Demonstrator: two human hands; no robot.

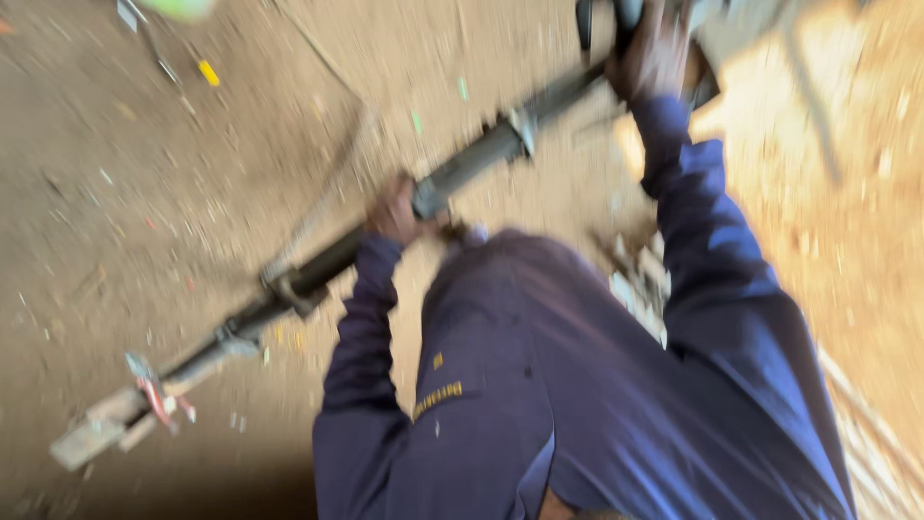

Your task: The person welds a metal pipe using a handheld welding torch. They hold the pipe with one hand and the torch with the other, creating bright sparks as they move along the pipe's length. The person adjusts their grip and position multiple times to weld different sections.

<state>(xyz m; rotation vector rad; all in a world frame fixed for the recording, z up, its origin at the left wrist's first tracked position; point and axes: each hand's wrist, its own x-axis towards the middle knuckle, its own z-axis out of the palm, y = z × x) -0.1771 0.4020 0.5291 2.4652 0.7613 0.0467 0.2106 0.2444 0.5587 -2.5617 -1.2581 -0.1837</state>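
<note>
A long dark metal shaft (481, 154) with clamps and fittings lies diagonally across the dirt ground, from the lower left up to the top right. My left hand (395, 214) grips the shaft near its middle. My right hand (656, 53) is closed around its upper end at the top of the view. Both arms wear dark blue sleeves. The picture is blurred by motion.
The shaft's lower end (106, 429) carries a flat metal bracket with red parts. A thin wire or cable (337, 164) curves over the ground beside the shaft. Small scraps litter the dirt (144, 173). Pale metal parts (640, 279) lie under my right arm.
</note>
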